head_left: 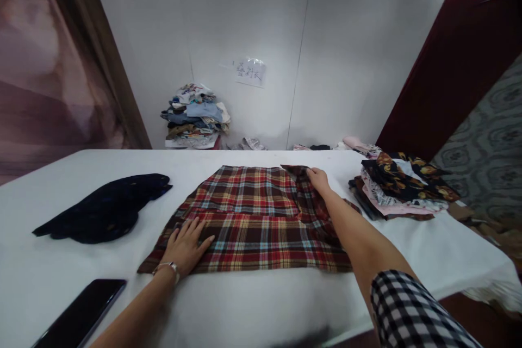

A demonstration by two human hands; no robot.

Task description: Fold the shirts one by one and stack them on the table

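Pale wall (350, 60) behind white table (244, 304); pinkish curtain (44, 70) left.

Right sleeve (410, 304): black-and-white gingham, square checks, greyish where dark and light bands cross. Short cut, ends around the elbow, opening looks slightly loose. Edge is plain, same check running right up to it. Right forearm (362, 236) bare below that, right hand (318, 180) bare too. Left side: bracelet (174, 267) at the wrist, thin, pale, silvery, a bit shiny. Could be links or beads, too small to tell. Left hand (184, 246) bare, left forearm (136, 310) bare as far as the frame shows. Left sleeve out of view.
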